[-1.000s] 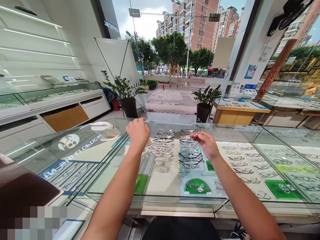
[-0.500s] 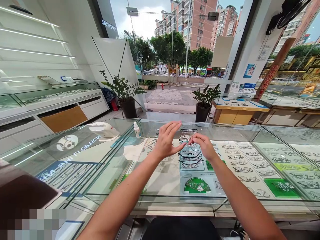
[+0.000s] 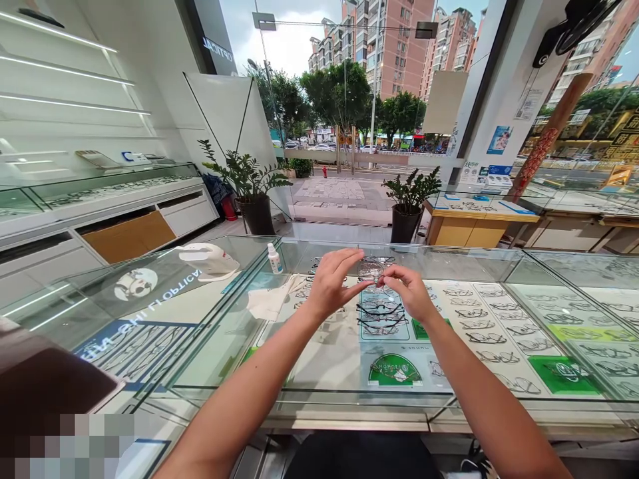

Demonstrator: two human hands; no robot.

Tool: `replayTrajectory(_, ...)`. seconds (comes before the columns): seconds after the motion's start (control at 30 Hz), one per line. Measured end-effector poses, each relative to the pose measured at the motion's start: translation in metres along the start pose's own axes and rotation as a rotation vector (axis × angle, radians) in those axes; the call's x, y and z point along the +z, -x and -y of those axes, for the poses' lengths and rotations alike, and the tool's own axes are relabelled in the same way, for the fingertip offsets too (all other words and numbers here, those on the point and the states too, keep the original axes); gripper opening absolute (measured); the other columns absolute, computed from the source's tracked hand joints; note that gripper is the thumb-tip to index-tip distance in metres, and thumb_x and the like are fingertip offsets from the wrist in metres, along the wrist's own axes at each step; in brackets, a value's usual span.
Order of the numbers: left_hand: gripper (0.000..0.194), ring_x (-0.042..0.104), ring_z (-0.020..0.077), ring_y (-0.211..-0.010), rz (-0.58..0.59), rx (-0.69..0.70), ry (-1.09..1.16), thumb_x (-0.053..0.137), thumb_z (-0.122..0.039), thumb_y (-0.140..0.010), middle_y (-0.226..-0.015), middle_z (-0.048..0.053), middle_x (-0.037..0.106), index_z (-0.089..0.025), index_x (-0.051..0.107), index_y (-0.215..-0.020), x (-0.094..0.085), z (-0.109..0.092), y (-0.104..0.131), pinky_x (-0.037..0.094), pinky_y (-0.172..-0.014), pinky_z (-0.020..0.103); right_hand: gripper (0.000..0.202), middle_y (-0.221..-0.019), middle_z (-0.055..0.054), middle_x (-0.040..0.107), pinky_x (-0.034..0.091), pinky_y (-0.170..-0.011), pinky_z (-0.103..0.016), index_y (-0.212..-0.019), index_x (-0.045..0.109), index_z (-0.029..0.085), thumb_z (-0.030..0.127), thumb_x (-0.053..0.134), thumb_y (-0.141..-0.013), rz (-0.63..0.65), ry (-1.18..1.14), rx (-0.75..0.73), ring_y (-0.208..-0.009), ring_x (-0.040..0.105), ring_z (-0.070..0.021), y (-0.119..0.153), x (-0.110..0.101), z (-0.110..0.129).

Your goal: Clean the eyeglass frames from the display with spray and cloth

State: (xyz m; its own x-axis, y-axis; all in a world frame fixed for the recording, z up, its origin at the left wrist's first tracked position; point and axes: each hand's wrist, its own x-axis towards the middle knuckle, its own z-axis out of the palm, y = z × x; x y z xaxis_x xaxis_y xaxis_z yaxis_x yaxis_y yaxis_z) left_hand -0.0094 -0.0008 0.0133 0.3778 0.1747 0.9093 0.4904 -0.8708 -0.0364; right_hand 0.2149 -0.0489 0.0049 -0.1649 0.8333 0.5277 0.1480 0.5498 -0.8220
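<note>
Over the glass display counter (image 3: 319, 392), my right hand (image 3: 410, 290) is closed in a pinch on what looks like a thin, clear pair of eyeglasses (image 3: 370, 270). Its outline blends with the frames lying beneath the glass. My left hand (image 3: 333, 285) is opposite, fingers stretched out and the thumb held well apart from them. The left thumb tip comes close to the right fingertips; whether it touches the eyeglasses I cannot tell. Below both hands, dark-rimmed eyeglasses (image 3: 380, 310) lie in a column inside the counter.
Left of my hands are a pale cloth (image 3: 269, 303), a small white spray bottle (image 3: 274, 258) and a white device (image 3: 207, 259). More eyeglass frames (image 3: 485, 338) lie in rows at right. Two potted plants (image 3: 257, 216) stand beyond the counter before the glass doors.
Both hands keep nearly the same place. My left fingertips have dropped slightly, narrowing the gap to the thumb, and my right fingers have shifted a little.
</note>
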Motion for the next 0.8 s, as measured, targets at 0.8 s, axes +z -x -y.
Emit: replayTrajectory(0.8, 0.054, 0.068, 0.0225, -0.092, -0.326, -0.345, -0.048, 0.087, -0.054, -0.078, -0.098, 0.006, 0.071, -0.020, 0.062, -0.112, -0.005, -0.008, -0.002, 0.055, -0.082, 0.038, 0.053, -0.128, -0.015, 0.067, 0.056, -0.098, -0.056, -0.140, 0.054, 0.025, 0.046, 0.072, -0.094, -0.524, 0.648, -0.394, -0.117, 0.065, -0.0333, 0.009, 0.012, -0.004)
